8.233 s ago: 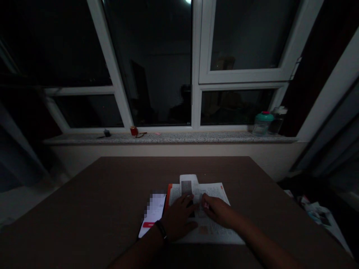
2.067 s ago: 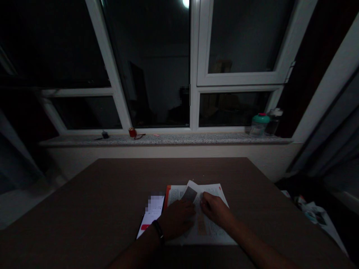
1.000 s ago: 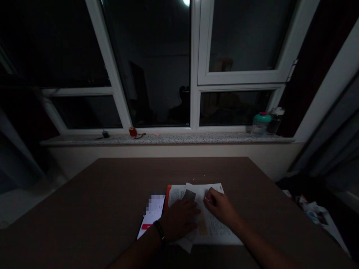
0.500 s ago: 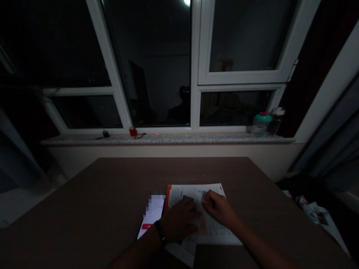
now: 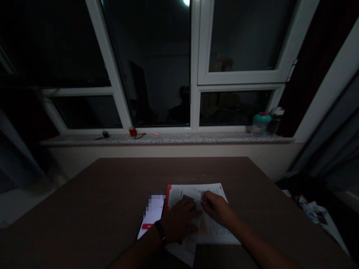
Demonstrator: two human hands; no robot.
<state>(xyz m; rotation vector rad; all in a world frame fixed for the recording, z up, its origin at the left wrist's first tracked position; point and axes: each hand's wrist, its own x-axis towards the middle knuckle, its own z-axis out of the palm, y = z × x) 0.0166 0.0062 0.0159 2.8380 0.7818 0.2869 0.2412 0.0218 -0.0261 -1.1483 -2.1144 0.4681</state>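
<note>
A printed book or magazine with an orange-red left edge lies on the table. My left hand, a dark band on its wrist, rests palm down with fingers spread on the left part of the page. Beneath that hand is a loose paper sheet, jutting past the book's lower edge, and a dark flat piece shows beyond the fingers. My right hand is closed in a pinch over the page's upper right; a small pale or pinkish bit at its fingertips is too dim to name.
A lit phone lies left of the book on the brown table. On the windowsill stand a teal-lidded bottle, a clear bottle, a small red jar and a dark little bottle.
My right hand has shifted very slightly to the left over the page, still pinched. My left hand, the book and the phone stay where they were.
</note>
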